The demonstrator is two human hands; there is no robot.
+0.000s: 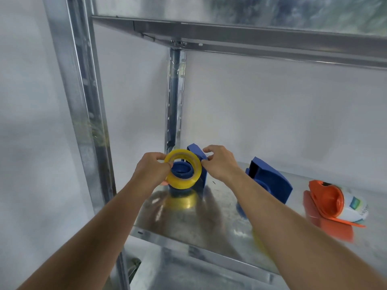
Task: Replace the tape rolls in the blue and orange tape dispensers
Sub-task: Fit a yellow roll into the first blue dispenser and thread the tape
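Note:
A yellow tape roll (pixel 181 184) sits tilted around the round hub (pixel 181 172) of a blue tape dispenser (pixel 199 158) at the left end of the metal shelf. My left hand (pixel 151 169) pinches the roll's left rim. My right hand (pixel 219 163) holds the roll's right edge, with its fingers on the dispenser's blue wall. A second blue dispenser (pixel 270 181) stands to the right, its hub partly hidden behind my right forearm. At the far right an orange dispenser (pixel 326 200) holds a white roll (pixel 356 208) with a printed label.
The shiny metal shelf (pixel 209 222) has a front edge near my forearms. Steel uprights (pixel 83 101) stand at the left and at the back corner (pixel 174 101). An upper shelf rail (pixel 251 38) runs overhead. White walls lie behind.

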